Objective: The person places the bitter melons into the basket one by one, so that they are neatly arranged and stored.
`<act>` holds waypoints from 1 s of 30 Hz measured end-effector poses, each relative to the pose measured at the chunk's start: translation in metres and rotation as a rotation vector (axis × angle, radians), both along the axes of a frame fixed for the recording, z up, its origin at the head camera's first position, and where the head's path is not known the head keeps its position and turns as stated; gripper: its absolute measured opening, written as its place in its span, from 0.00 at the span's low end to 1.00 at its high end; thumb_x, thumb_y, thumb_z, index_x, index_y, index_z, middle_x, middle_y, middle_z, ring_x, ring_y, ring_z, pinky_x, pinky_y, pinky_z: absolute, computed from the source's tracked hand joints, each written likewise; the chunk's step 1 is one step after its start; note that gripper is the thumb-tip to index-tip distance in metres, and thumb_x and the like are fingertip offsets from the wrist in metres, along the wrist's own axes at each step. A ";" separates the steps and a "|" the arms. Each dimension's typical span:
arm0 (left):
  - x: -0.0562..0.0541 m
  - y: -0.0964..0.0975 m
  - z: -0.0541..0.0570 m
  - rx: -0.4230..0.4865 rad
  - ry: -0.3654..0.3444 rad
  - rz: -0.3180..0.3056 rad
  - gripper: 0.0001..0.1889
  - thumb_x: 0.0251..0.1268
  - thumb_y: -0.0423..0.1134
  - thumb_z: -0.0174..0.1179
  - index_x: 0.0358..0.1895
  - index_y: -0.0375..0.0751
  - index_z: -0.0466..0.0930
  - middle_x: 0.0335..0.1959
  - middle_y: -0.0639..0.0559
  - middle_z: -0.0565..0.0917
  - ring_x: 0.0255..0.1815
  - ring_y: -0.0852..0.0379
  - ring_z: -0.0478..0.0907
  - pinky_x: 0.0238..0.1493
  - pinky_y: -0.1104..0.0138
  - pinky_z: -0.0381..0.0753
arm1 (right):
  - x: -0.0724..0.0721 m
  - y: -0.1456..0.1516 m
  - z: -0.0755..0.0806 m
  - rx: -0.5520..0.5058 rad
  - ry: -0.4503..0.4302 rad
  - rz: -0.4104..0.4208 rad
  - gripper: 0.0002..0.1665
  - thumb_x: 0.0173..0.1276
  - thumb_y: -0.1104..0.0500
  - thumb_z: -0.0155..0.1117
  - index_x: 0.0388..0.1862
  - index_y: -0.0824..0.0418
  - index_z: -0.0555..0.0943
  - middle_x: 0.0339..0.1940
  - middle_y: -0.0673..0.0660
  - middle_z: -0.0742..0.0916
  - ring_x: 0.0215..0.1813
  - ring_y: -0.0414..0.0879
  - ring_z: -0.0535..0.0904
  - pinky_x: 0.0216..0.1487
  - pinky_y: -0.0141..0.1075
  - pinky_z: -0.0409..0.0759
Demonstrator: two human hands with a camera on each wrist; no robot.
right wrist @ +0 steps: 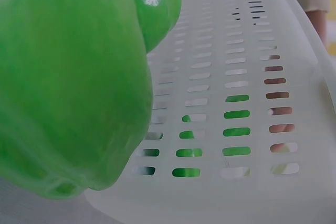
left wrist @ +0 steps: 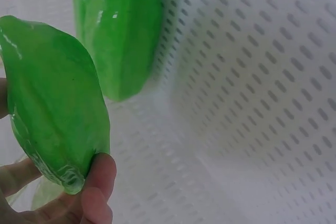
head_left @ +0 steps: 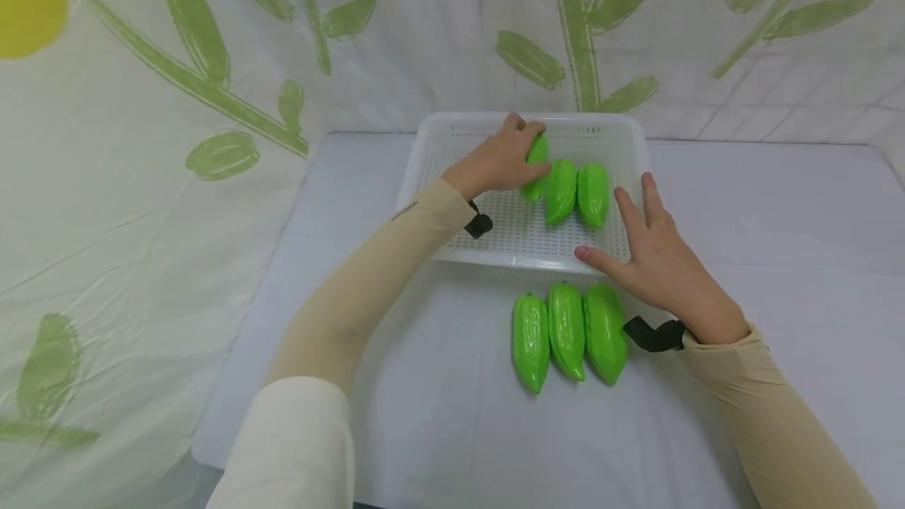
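My left hand (head_left: 500, 161) pinches a glossy green, papaya-shaped fruit (left wrist: 58, 98) in the white perforated basket (head_left: 502, 236). Its fingertips (left wrist: 102, 174) press on the narrow end in the left wrist view. Two similar green fruits (head_left: 592, 193) lie side by side in the basket, just right of the held one. Spread fingers and thumb mark my right hand (head_left: 656, 261) at the basket's front right corner, holding nothing. Below its thumb, outside the basket, three more green fruits (head_left: 566, 332) stand in a row; the nearest green fruit (right wrist: 73, 87) fills the left of the right wrist view.
The basket's slotted wall (right wrist: 215, 72) rises between the outer fruits and those inside. A white-covered table (head_left: 763, 226) bears it all. A flower-patterned sheet (head_left: 424, 45) hangs behind and to the left. Black wrist mounts (head_left: 654, 334) stick out below both hands.
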State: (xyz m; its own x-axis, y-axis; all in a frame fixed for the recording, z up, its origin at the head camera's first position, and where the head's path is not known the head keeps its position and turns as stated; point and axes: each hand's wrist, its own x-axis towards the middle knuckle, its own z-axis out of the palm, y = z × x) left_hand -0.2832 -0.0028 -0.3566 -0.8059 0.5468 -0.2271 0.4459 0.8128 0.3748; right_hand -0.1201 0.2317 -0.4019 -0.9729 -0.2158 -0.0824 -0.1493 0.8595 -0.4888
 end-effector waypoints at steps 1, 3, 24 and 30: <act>-0.001 0.001 -0.002 -0.012 -0.004 0.001 0.40 0.79 0.57 0.53 0.85 0.48 0.49 0.78 0.39 0.57 0.57 0.49 0.78 0.56 0.60 0.83 | 0.000 0.000 0.000 -0.001 0.003 0.001 0.67 0.71 0.27 0.60 0.87 0.61 0.38 0.85 0.63 0.28 0.79 0.84 0.47 0.69 0.79 0.57; -0.003 0.002 -0.006 -0.029 -0.012 0.002 0.40 0.78 0.57 0.53 0.85 0.48 0.49 0.78 0.38 0.57 0.57 0.48 0.78 0.56 0.58 0.83 | 0.000 0.000 0.000 -0.002 0.009 0.002 0.67 0.71 0.27 0.60 0.87 0.61 0.38 0.85 0.64 0.28 0.79 0.84 0.47 0.69 0.78 0.57; -0.010 0.010 -0.041 -0.126 -0.094 -0.044 0.40 0.78 0.59 0.54 0.84 0.48 0.50 0.77 0.37 0.57 0.63 0.44 0.77 0.65 0.53 0.80 | 0.001 -0.001 -0.001 -0.007 0.012 0.001 0.67 0.70 0.27 0.61 0.87 0.61 0.40 0.85 0.63 0.29 0.80 0.82 0.47 0.70 0.78 0.58; -0.011 0.013 -0.044 -0.131 -0.112 -0.064 0.41 0.79 0.60 0.52 0.85 0.48 0.47 0.78 0.36 0.55 0.64 0.44 0.77 0.67 0.54 0.79 | 0.000 0.000 -0.002 0.000 0.017 -0.001 0.67 0.70 0.27 0.61 0.87 0.62 0.40 0.85 0.63 0.29 0.80 0.82 0.48 0.70 0.77 0.59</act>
State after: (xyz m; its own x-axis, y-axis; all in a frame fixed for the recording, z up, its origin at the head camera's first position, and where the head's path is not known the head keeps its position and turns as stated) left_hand -0.2939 0.0103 -0.4006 -0.7365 0.5558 -0.3855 0.4595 0.8293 0.3179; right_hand -0.1199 0.2315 -0.4036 -0.9744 -0.2148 -0.0660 -0.1566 0.8597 -0.4862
